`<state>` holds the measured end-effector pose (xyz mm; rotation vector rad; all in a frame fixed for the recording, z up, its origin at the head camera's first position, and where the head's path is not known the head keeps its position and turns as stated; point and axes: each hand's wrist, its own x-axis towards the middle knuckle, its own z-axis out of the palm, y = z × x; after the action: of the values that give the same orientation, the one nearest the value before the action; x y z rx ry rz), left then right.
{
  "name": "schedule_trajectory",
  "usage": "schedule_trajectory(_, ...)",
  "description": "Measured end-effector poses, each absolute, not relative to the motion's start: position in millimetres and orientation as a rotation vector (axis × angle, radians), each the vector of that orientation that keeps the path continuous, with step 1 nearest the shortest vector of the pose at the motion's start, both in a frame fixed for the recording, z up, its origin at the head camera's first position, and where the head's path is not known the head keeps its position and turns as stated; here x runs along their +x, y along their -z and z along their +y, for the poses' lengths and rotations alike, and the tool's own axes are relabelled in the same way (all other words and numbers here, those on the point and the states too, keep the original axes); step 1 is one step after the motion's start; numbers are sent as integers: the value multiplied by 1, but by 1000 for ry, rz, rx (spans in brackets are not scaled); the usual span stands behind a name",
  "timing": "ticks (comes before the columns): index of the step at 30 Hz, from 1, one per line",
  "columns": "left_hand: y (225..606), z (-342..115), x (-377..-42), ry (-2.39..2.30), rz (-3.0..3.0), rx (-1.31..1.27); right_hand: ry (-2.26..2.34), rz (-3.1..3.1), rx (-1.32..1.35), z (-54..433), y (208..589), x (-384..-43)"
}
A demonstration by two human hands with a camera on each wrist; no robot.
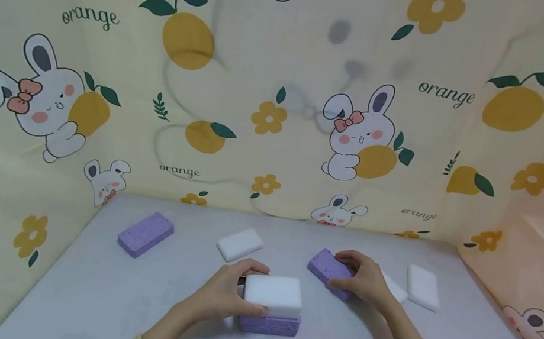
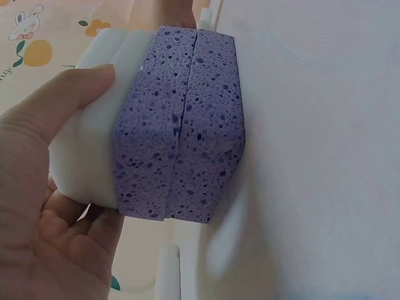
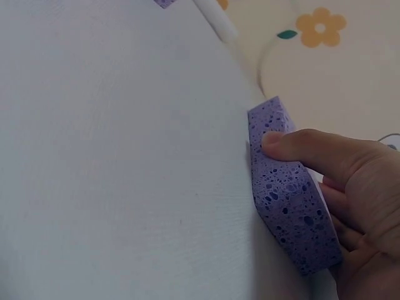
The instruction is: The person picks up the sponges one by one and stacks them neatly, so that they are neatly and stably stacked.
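Note:
In the middle of the table a stack stands with two purple sponges [image 2: 181,125] at the bottom and two white sponges [image 2: 84,150] on top. My left hand [image 1: 222,290] grips the white sponges from the left, its thumb on the near side and its fingers round the far side. Farther back and to the right, my right hand [image 1: 367,278] holds a single purple sponge [image 1: 325,265] between thumb and fingers. In the right wrist view that sponge is at or just above the tabletop; I cannot tell whether it touches.
A purple sponge [image 1: 146,234] lies at the back left, and a white sponge [image 1: 239,244] behind the stack. Another white sponge [image 1: 423,287] is at the back right; beside it, one more white sponge [image 1: 395,288] is partly hidden by my right hand. Patterned cloth [image 1: 285,154] borders the table.

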<state>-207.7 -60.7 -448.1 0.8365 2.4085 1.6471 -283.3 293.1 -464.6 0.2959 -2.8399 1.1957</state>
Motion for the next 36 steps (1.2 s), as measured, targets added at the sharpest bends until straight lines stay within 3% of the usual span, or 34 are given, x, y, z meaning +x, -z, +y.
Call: schedule_trajectory(36, 446, -62, -207, -1660, 2395, 820, -1187, -2816, 243, 289, 470, -279)
